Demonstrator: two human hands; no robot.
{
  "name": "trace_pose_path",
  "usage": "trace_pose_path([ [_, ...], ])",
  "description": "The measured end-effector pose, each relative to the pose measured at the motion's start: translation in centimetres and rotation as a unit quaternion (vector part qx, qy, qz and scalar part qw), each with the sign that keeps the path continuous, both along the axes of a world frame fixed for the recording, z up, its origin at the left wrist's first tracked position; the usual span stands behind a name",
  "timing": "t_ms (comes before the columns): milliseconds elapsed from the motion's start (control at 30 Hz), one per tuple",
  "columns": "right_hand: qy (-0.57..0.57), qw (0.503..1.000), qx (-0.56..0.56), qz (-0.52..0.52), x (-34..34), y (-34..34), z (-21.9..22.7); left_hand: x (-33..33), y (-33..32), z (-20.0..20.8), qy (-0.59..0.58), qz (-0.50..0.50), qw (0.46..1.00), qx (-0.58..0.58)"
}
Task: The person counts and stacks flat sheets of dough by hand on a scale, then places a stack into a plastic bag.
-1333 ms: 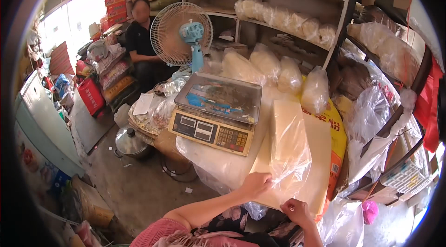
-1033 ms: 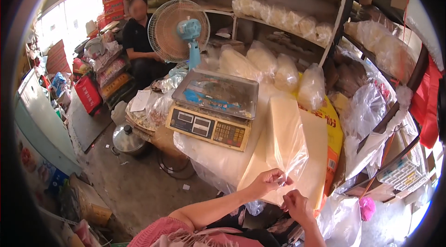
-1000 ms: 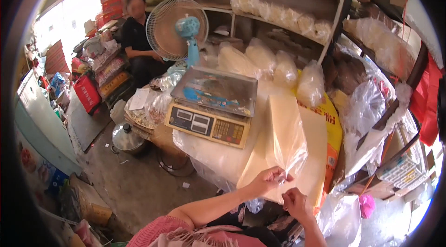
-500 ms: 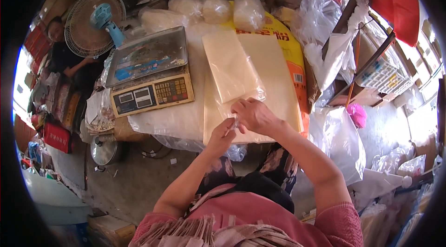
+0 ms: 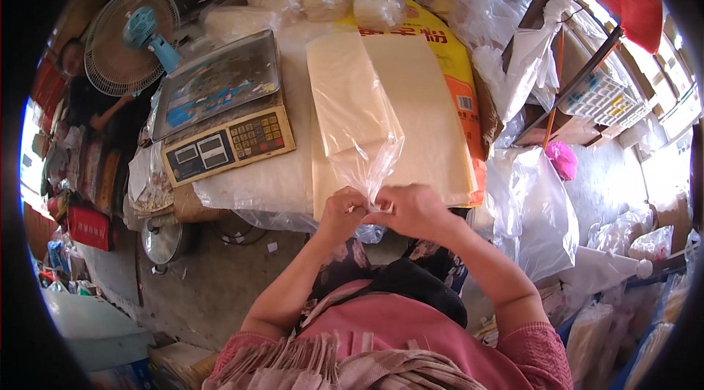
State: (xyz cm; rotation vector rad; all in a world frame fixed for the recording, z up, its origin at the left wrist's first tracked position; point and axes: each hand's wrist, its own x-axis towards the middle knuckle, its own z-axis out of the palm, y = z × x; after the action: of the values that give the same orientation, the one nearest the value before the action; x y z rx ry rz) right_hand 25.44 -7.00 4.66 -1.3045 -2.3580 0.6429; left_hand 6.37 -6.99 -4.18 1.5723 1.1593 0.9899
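A clear plastic bag (image 5: 353, 108) holding flat cream-coloured sheets lies on a stack of larger cream sheets (image 5: 425, 111). Its near end is gathered into a narrow neck at the table's front edge. My left hand (image 5: 342, 212) closes round the left side of that neck. From the right, my right hand (image 5: 414, 210) pinches the same gathered plastic, fingers bent. The two hands almost touch, and the very end of the plastic is hidden between them.
Left of the stack stands a weighing scale (image 5: 224, 108) with a worn metal pan. Behind it are a fan (image 5: 132, 38) and a seated person (image 5: 88, 108). Filled clear bags (image 5: 378, 1) line the back. A yellow and orange sack (image 5: 466, 89) lies under the stack's right side.
The bag's mouth, looser before, is now drawn into a tight, longer neck. Both hands have shifted slightly nearer to me. The whole view has shifted a little.
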Motion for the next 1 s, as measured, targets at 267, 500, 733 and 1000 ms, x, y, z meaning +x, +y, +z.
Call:
trace_pose_path([
  [267, 0.013, 0.987, 0.116, 0.111, 2.5, -0.7, 0.6, -2.7, -0.1, 7.2, 0.148, 0.0, 0.919, 0.365],
  [500, 0.187, 0.981, 0.044, -0.023, 3.1, 0.8, 0.0, -5.4, 1.4, 6.3, 0.225, 0.261, 0.884, 0.315],
  [733, 0.311, 0.949, -0.026, -0.036, -0.7, 4.1, -2.1, -3.4, 0.6, 7.8, 0.152, 0.21, 0.918, 0.3],
  [1000, 0.235, 0.969, 0.079, 0.002, -1.4, 3.6, -0.3, -2.7, -1.1, 8.9, 0.103, 0.168, 0.957, 0.211],
])
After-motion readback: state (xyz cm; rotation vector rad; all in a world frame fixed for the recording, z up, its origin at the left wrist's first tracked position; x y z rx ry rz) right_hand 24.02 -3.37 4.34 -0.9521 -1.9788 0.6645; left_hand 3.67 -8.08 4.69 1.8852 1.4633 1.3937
